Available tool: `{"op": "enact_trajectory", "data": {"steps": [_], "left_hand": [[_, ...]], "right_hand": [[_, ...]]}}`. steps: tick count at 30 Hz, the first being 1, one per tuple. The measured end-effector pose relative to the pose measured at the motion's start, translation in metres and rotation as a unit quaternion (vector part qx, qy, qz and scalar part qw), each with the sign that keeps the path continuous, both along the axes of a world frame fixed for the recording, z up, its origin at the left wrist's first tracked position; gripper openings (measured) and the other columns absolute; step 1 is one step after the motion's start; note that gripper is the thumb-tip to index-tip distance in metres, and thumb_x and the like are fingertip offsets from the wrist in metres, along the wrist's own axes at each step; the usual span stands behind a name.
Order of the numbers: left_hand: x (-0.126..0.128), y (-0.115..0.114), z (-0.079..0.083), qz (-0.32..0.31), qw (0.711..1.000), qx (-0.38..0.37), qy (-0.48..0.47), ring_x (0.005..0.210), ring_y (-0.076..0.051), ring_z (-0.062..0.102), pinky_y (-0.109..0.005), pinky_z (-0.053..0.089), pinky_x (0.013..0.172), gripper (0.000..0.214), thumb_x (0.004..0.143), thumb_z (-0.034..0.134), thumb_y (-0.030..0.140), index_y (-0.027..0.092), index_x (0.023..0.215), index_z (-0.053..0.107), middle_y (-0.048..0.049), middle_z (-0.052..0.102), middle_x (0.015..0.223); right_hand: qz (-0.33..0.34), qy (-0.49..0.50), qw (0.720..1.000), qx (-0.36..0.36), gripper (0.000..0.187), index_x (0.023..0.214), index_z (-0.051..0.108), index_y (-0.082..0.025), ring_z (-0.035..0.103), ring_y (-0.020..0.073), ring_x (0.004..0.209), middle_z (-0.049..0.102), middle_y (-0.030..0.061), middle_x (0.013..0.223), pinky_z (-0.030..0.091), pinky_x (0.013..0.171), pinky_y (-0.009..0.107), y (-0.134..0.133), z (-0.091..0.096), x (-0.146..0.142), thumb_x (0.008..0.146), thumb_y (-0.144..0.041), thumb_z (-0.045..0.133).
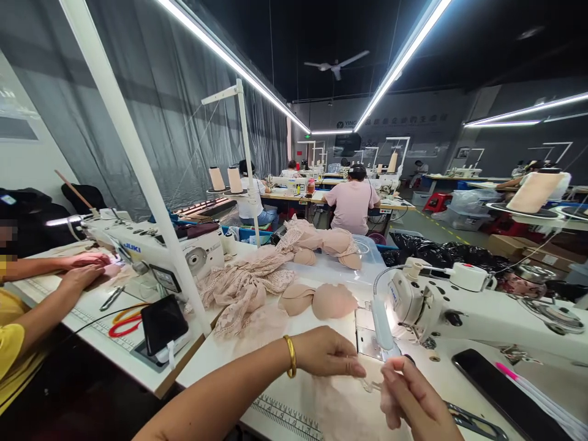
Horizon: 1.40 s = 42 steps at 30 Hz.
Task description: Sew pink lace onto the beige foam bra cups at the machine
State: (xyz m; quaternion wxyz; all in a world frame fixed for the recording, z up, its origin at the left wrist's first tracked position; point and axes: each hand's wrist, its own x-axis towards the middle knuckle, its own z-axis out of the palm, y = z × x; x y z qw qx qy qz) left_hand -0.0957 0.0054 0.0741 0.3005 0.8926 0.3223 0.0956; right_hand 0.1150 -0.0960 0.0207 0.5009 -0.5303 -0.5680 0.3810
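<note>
Right hand [413, 401] and left hand [328, 352] pinch the pink fabric piece [342, 401] on the table [301, 392]: limp, light, probably best held at its edge.

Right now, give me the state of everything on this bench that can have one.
Machine lamp: lit.
Phone: flat on the table, screen dark.
Pink fabric: spread flat, one edge lifted.
Right hand: pinching the pink fabric.
Left hand: resting on the fabric, grip unclear.
Bra cups: loose, domes up.
</note>
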Motion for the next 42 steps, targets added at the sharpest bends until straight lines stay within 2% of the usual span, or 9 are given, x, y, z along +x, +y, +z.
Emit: {"op": "enact_trajectory", "data": {"steps": [3, 6, 11, 17, 26, 31, 35, 39, 42], "left_hand": [[0.002, 0.025, 0.005, 0.122, 0.988, 0.090, 0.004, 0.102, -0.021, 0.070, -0.029, 0.053, 0.092, 0.033, 0.104, 0.060, 0.047, 0.019, 0.114, 0.075, -0.0060, 0.077, 0.110], [0.005, 0.049, 0.000, 0.208, 0.967, 0.145, 0.010, 0.132, -0.034, 0.058, -0.048, 0.042, 0.116, 0.046, 0.097, 0.065, 0.029, 0.014, 0.140, 0.063, -0.0193, 0.064, 0.144], [0.005, 0.068, -0.012, 0.255, 0.956, 0.143, 0.001, 0.116, -0.032, 0.066, -0.046, 0.046, 0.110, 0.026, 0.094, 0.057, 0.014, 0.016, 0.114, 0.074, -0.0154, 0.075, 0.117], [-0.007, 0.038, 0.016, 0.365, 0.920, 0.099, -0.101, 0.099, -0.023, 0.064, -0.034, 0.050, 0.089, 0.029, 0.088, 0.048, 0.009, 0.019, 0.110, 0.064, -0.0073, 0.070, 0.101], [0.017, -0.037, 0.014, 0.227, 0.964, -0.098, -0.103, 0.063, -0.013, 0.048, -0.024, 0.035, 0.055, 0.010, 0.072, 0.061, 0.021, 0.020, 0.081, 0.059, 0.0059, 0.052, 0.066], [0.029, -0.031, 0.015, 0.185, 0.979, -0.043, -0.078, 0.090, -0.023, 0.062, -0.035, 0.049, 0.084, 0.027, 0.071, 0.073, 0.026, 0.019, 0.095, 0.064, -0.0030, 0.068, 0.095], [0.026, -0.017, 0.026, -0.054, 0.998, -0.003, -0.029, 0.130, -0.033, 0.058, -0.044, 0.044, 0.111, 0.075, 0.066, 0.090, 0.036, 0.022, 0.134, 0.060, -0.0099, 0.066, 0.136], [0.016, -0.006, 0.045, -0.076, 0.994, -0.015, 0.080, 0.083, -0.018, 0.068, -0.026, 0.048, 0.069, 0.038, 0.082, 0.079, 0.033, 0.024, 0.117, 0.065, 0.0023, 0.071, 0.092], [0.005, -0.008, 0.048, -0.034, 0.980, 0.180, 0.075, 0.072, -0.016, 0.063, -0.027, 0.043, 0.065, 0.015, 0.088, 0.070, 0.023, 0.021, 0.102, 0.063, 0.0024, 0.068, 0.081]], "right_hand": [[0.015, 0.035, 0.997, -0.060, 0.049, 0.084, 0.060, -0.027, 0.057, 0.0192, 0.055, 0.060, -0.0025, 0.061, 0.048, 0.057, 0.031, 0.016, -0.005, 0.002, 0.101, -0.071, 0.047], [0.013, 0.050, 0.996, -0.070, 0.047, 0.083, 0.062, -0.026, 0.057, 0.0187, 0.060, 0.070, 0.0008, 0.075, 0.048, 0.061, 0.032, 0.027, -0.010, 0.005, 0.097, -0.070, 0.053], [0.005, 0.078, 0.993, -0.087, 0.047, 0.088, 0.067, -0.026, 0.058, 0.0197, 0.065, 0.073, 0.0019, 0.082, 0.049, 0.068, 0.034, 0.029, -0.015, 0.010, 0.093, -0.071, 0.056], [-0.011, 0.116, 0.986, -0.121, 0.046, 0.091, 0.070, -0.026, 0.059, 0.0185, 0.067, 0.076, 0.0018, 0.088, 0.048, 0.068, 0.033, 0.028, -0.014, 0.015, 0.091, -0.070, 0.062], [0.011, 0.137, 0.986, -0.095, 0.063, 0.110, 0.071, -0.024, 0.072, 0.0248, 0.087, 0.077, 0.0065, 0.097, 0.057, 0.085, 0.039, 0.016, -0.015, 0.016, 0.094, -0.082, 0.052], [0.062, 0.043, 0.997, -0.024, 0.045, 0.103, 0.073, -0.024, 0.067, 0.0200, 0.076, 0.073, 0.0013, 0.083, 0.055, 0.074, 0.031, 0.009, -0.014, 0.017, 0.092, -0.067, 0.071], [0.114, -0.052, 0.990, 0.068, 0.019, 0.100, 0.076, -0.028, 0.068, 0.0181, 0.073, 0.076, 0.0003, 0.084, 0.054, 0.072, 0.029, -0.001, -0.002, 0.018, 0.099, -0.046, 0.069], [0.021, -0.225, 0.914, 0.337, 0.021, 0.118, 0.071, -0.028, 0.071, 0.0166, 0.076, 0.077, 0.0010, 0.091, 0.055, 0.070, 0.027, -0.005, 0.016, 0.018, 0.104, -0.020, 0.058], [-0.034, -0.304, 0.855, 0.418, 0.031, 0.127, 0.064, -0.022, 0.075, 0.0173, 0.092, 0.079, 0.0068, 0.105, 0.059, 0.083, 0.027, 0.002, 0.021, 0.018, 0.102, -0.006, 0.055]]}}
